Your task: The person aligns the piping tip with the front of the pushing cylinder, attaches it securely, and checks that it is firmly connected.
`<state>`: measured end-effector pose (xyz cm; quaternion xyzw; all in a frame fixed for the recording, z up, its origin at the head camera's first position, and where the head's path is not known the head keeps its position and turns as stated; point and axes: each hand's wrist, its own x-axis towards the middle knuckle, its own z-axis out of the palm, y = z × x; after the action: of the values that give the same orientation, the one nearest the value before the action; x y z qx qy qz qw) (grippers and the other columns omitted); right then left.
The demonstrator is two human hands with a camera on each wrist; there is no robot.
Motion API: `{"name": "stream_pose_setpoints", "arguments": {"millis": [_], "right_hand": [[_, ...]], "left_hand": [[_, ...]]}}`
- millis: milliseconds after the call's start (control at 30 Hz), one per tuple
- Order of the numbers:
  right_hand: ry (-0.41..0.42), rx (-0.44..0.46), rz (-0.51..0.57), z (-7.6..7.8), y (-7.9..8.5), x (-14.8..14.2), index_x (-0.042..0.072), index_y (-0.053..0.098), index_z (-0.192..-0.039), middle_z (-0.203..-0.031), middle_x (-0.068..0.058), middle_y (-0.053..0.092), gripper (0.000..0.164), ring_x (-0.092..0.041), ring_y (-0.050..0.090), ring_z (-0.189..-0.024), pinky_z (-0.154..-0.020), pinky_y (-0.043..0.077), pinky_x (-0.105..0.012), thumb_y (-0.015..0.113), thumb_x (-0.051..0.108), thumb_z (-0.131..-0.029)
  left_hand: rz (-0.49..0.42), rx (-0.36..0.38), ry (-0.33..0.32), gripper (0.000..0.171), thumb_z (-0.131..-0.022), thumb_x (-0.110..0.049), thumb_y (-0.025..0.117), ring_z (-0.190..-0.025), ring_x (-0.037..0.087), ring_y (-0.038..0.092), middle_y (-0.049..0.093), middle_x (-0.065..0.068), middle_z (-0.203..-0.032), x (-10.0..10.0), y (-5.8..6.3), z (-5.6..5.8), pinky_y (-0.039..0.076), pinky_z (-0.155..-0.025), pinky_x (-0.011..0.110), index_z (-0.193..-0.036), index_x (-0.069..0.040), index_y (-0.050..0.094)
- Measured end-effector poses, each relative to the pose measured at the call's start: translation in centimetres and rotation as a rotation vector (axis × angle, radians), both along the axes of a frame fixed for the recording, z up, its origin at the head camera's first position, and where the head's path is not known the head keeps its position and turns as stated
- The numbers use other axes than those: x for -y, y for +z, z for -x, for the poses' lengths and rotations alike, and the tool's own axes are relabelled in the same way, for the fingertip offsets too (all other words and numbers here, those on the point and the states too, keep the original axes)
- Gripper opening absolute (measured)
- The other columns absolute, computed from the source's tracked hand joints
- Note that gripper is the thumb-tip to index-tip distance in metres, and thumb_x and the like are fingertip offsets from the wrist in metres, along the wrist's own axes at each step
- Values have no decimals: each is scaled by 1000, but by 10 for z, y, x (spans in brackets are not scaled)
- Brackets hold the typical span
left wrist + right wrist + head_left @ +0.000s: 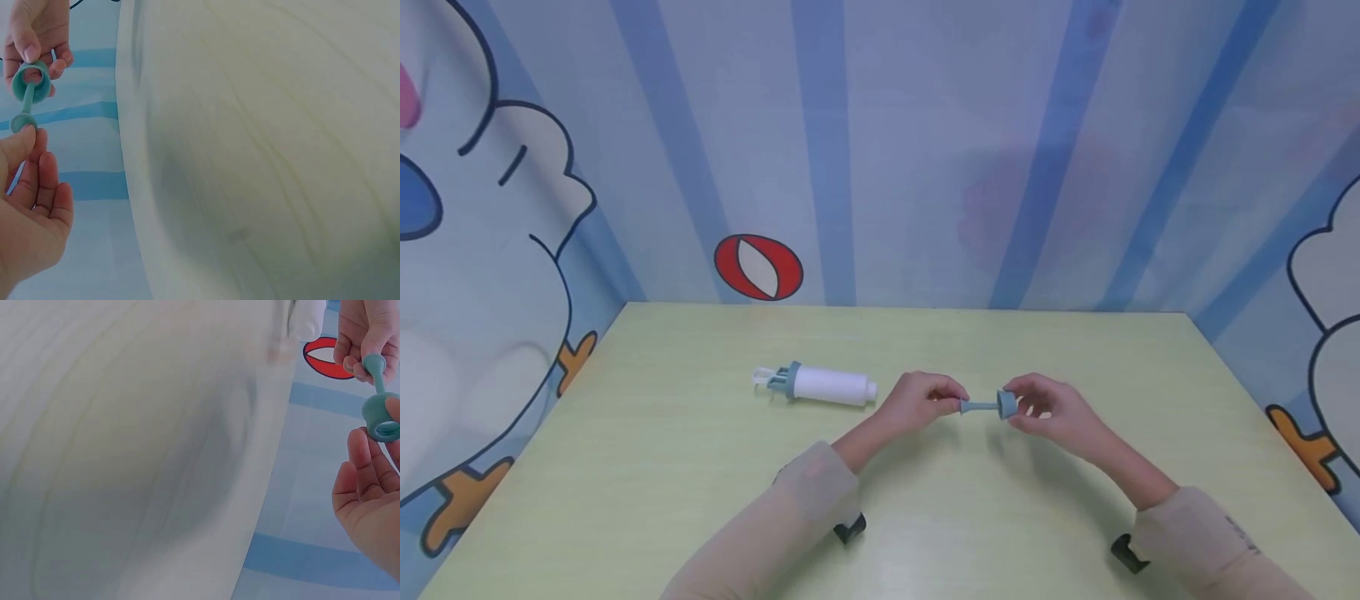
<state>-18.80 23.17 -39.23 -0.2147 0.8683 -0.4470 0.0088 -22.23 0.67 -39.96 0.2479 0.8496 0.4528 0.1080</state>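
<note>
Between my two hands, above the table, is a teal rod piece [981,406] with a small flared disc at one end and a hollow, ring-shaped cap [1006,405] at the other. My left hand [919,400] pinches the flared end between thumb and fingertips. On the other side, my right hand [1060,412] grips the cap by its rim. The left wrist view shows the rod [28,98] running into the cap's hollow. In the right wrist view, ridges line the inside of the cap [377,419]. Left of the hands lies a white cylinder [831,386] with a teal collar.
The pale green-yellow table [625,467] carries the cylinder on its left-middle part, with a clear-looking handle end [763,377] pointing left. A patterned blue backdrop [910,167] stands behind and on both sides. Dark bands [850,528] hang under the sleeves.
</note>
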Motion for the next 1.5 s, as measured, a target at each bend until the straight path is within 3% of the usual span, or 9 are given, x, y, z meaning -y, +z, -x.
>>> {"name": "stream_pose_setpoints", "arguments": {"millis": [533,833,1233,1500], "right_hand": [[53,13,47,-1,-3,18,1,54,-103,-91,-9,58,29,-5,53,-73,-63,46,-23,65,5,-77],[69,-5,81,-3,-3,26,0,56,-100,-89,-8,58,26,-7,52,-72,-62,45,-23,66,5,-76],[58,68,148,-5,-6,31,-1,55,-100,-88,-2,58,26,-5,56,-74,-68,47,-24,66,6,-77],[81,117,182,-8,-5,34,-3,53,-101,-88,-1,57,27,-12,58,-75,-65,48,-24,64,5,-78]], "left_hand": [[-15,-31,-24,12,-83,-18,61,-77,4,58,67,-2,-86,-2,0,-4,45,-72,18,-91,-13,68],[-36,2,10,12,-81,-20,63,-76,5,58,66,-2,-83,-5,0,-8,46,-71,18,-90,-13,67],[-11,-112,24,8,-80,-22,65,-69,0,55,65,-6,-75,-7,-5,-9,44,-67,16,-82,-15,66],[51,-164,37,8,-80,-23,64,-63,2,51,61,-7,-71,-8,-5,-11,42,-60,14,-77,-16,62]]}}
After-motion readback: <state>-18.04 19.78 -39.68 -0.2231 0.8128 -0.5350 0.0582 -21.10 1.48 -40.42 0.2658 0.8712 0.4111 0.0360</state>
